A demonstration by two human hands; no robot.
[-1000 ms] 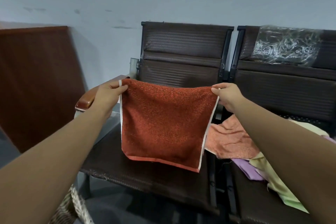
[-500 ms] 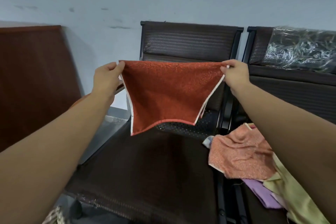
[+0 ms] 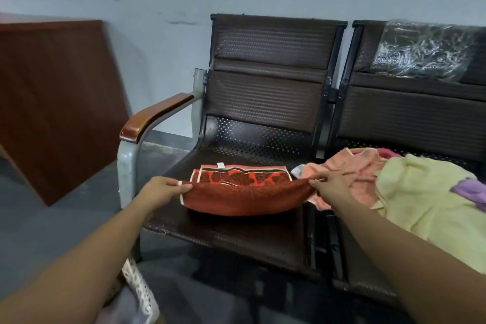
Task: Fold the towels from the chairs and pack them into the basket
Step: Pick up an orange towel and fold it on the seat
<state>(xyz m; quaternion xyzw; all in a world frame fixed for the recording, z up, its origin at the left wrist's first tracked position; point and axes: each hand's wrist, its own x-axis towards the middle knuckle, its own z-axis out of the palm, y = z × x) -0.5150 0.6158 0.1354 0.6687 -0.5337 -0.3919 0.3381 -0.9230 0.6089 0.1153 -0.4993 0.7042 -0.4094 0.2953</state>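
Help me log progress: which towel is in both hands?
The rust-red terry towel on the left chair seat: the left hand and right hand pinch its ends. The peach towel, yellow towel and purple towel lie heaped on the right chair.

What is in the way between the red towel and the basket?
The red towel lies on the seat, pinched by the left hand and right hand. The basket shows low on the left, partly hidden by the left arm. Nothing visible stands between them.
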